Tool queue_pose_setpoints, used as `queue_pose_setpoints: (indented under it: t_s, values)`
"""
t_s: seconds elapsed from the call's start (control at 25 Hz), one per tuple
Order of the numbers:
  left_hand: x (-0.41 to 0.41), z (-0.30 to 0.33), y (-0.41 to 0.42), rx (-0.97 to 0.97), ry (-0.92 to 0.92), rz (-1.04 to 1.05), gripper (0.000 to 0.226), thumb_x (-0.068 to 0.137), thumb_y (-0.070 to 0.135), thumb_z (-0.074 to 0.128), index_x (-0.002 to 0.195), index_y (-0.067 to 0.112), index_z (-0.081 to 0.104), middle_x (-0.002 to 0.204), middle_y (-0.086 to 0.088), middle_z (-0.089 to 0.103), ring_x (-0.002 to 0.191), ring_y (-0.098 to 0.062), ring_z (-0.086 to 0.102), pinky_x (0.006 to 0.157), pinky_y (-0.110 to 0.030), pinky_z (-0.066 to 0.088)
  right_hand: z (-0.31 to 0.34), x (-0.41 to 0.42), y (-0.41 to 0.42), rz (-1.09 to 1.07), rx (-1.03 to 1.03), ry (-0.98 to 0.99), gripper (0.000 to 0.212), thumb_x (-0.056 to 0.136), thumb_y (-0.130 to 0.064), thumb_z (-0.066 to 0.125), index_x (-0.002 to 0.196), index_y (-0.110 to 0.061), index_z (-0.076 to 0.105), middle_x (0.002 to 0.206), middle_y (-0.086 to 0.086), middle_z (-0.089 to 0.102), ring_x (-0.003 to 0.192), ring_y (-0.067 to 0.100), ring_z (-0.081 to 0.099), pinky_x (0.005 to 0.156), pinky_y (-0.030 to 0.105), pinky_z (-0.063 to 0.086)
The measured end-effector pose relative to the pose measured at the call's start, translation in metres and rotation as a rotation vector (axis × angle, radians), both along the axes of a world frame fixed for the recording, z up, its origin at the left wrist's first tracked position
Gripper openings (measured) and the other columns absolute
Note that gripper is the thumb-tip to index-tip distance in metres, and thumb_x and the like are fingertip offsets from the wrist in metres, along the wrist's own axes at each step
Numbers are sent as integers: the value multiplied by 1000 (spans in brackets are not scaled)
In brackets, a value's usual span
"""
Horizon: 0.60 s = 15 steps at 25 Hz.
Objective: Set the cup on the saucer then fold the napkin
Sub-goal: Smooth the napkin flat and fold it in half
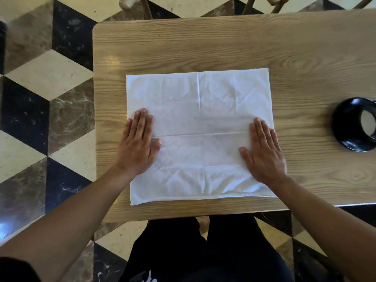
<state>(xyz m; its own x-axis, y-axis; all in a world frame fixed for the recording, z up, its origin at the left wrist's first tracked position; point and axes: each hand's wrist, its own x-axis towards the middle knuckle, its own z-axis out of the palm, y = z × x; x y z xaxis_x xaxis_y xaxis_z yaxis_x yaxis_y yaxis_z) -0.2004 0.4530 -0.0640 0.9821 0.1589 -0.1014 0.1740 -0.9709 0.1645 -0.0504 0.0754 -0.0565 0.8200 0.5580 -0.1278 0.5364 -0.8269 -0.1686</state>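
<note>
A white cloth napkin (200, 123) lies spread flat on the wooden table (203, 43), with crease lines across its middle. My left hand (137, 145) rests palm down on the napkin's left edge, fingers together. My right hand (263, 153) presses flat on its right edge. Neither hand grips anything. At the right edge of the view a black cup (368, 123) with a pale inside sits on a black saucer (343, 127), partly cut off by the frame.
The table's left edge and near edge are close to the napkin. Wooden chair parts (130, 3) stand beyond the far edge. Below is a patterned tiled floor (46, 82), and my dark-trousered legs (203, 251) are under the near edge.
</note>
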Motion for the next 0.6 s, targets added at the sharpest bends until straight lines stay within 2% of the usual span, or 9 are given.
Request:
queue_pose_setpoints:
  t_s: [0.16,0.28,0.4,0.52,0.6]
  values:
    - [-4,16,-22,-104,-93,126,73,107,45,30,162,1,10,171,-20,4,160,-33,1,129,-52,9,8,-9,18,-66,55,30,72,105,-49,28,162,-7,13,172,10,7,159,24,2,128,48,5]
    - [-3,24,-93,-173,-140,-14,73,104,38,42,160,-4,17,170,-24,8,159,-38,6,128,-56,11,15,-24,48,-35,137,43,67,107,-42,29,162,-7,16,172,11,9,159,26,2,128,49,4]
    - [6,26,-160,-210,-126,-80,68,102,28,51,157,-4,27,168,-22,19,158,-37,14,127,-56,18,18,-48,77,9,174,49,61,106,-32,35,160,-4,24,170,14,16,158,30,10,128,51,10]
    - [1,19,-174,-185,-99,50,62,99,19,48,155,-5,33,166,-21,26,156,-37,21,125,-57,22,15,-70,92,33,178,-4,56,105,-25,39,154,1,37,164,19,28,154,37,23,124,55,22]
    - [-11,12,-173,-163,-109,87,58,102,21,45,153,-6,36,164,-22,29,155,-37,23,124,-59,24,10,-78,94,20,180,6,58,103,-26,40,153,2,38,163,20,31,153,38,26,124,56,23]
